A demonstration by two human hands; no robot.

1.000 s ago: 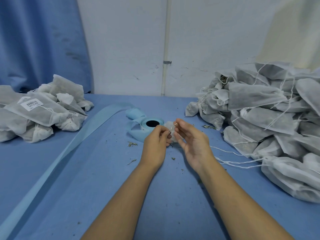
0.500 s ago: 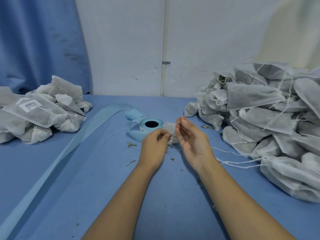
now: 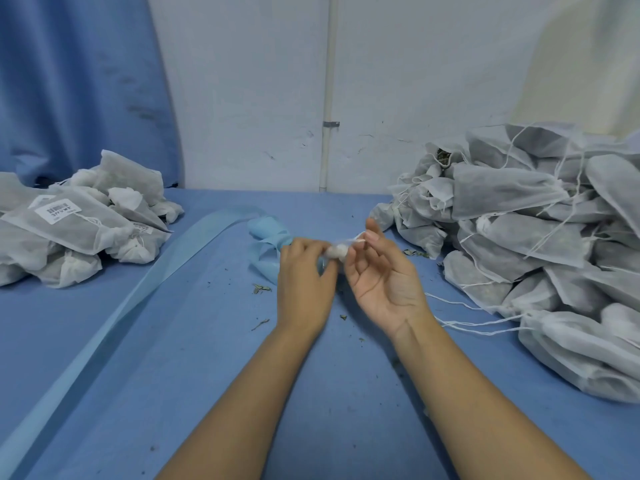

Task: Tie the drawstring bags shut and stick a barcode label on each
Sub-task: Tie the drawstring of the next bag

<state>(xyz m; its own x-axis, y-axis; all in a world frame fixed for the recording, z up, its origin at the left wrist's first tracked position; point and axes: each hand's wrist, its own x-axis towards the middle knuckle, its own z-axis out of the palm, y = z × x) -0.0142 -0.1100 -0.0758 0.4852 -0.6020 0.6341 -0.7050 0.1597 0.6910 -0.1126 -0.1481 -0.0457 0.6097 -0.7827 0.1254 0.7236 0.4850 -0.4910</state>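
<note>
small white drawstring bag (image 3: 336,251) bunched between both hands, above table

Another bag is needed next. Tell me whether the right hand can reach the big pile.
Likely yes: open table lies between the right hand and the pile, once it drops the drawstring.

Single head-worn view, forward and down, close over the table (image 3: 207,341)

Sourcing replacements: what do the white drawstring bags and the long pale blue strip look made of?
White drawstring bags: likely thin non-woven fabric; matte, semi-sheer, dark contents showing through.
Long pale blue strip: probably label backing paper; smooth, flat, faintly translucent.
</note>
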